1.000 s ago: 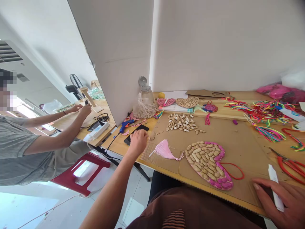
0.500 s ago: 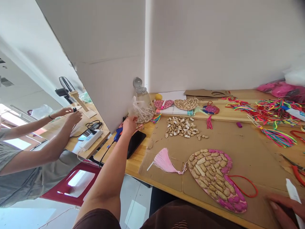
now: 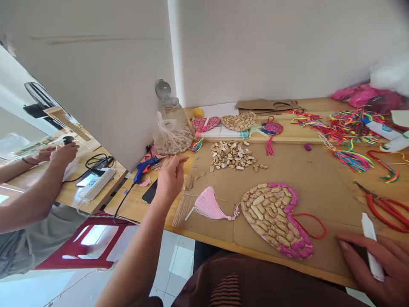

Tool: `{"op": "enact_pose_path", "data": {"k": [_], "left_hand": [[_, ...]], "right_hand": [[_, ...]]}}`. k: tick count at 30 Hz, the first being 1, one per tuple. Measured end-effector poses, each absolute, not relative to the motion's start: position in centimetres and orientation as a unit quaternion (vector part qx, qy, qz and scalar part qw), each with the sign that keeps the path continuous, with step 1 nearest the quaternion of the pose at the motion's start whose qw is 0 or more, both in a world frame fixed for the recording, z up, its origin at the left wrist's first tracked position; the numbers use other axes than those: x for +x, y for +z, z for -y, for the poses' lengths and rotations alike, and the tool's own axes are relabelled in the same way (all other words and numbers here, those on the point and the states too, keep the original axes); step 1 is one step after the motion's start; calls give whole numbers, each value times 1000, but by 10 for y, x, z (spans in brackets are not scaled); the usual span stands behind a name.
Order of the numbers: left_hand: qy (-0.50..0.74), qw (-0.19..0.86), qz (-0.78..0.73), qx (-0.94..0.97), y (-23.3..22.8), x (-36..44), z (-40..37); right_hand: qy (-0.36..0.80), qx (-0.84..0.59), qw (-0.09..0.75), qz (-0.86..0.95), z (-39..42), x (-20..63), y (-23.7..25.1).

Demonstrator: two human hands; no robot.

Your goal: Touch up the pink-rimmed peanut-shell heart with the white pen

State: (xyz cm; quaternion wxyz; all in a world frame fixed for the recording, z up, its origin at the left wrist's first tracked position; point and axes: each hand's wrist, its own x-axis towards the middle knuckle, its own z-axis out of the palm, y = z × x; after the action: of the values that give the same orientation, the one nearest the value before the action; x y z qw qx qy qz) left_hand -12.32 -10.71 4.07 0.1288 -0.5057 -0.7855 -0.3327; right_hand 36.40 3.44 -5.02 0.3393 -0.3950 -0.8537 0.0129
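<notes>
- Brown cardboard sheet (image 3: 319,179) covers the wooden table (image 3: 128,204) under and between both hands, its bare middle open from one hand to the other.
- White partition wall (image 3: 105,98) stands just beyond the left hand, closing off that side; past it a co-worker's hands (image 3: 59,151) work at a separate bench, well apart.
- Heart-shaped plaque of peanut shells with a pink rim (image 3: 275,219) lies flat between the hands, nearer the right one; a red cord loop (image 3: 311,224) runs off its edge towards the right hand.
- Bag of peanut shells (image 3: 172,138) sits just beyond the left hand, against the partition, with a loose pile of shells (image 3: 231,154) beside it towards the right.
- Tangle of coloured cords (image 3: 348,128) lies far beyond the right hand; red-handled scissors (image 3: 383,204) lie just beyond it.
- Pink tassel (image 3: 209,204) lies just to the right of the left hand, touching the heart's tip.
- Blue glue gun (image 3: 144,167) rests just to the left of the left hand, its cable dropping over the table edge; a dark phone (image 3: 149,192) is half hidden under the wrist.
- Left hand (image 3: 169,179) is raised above the table edge, fingers loosely curled with thumb and fingertips pinched together; whether they hold anything is too small to tell.
- Right hand (image 3: 375,266) lies low at the near edge, cut off by the frame, fingers closed loosely around a white stick (image 3: 370,245) that stands up out of the grip.
</notes>
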Motion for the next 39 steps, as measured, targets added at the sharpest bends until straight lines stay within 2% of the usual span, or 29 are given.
{"op": "enact_pose_path", "data": {"k": [4,11,19,39], "left_hand": [[-360,90,721,-585,21,-67,137],[-362,-3,667,-652,-17,-2,162],[-353,20,669,-654,-25,3,161],[-332,121,655,-668,-33,-2,161]], "right_hand": [[-14,-363,310,879,-30,362,-43],[-14,-364,313,877,-32,369,-53],[-37,-368,308,876,-24,362,-39],[43,-366,305,878,-9,352,-20]]}}
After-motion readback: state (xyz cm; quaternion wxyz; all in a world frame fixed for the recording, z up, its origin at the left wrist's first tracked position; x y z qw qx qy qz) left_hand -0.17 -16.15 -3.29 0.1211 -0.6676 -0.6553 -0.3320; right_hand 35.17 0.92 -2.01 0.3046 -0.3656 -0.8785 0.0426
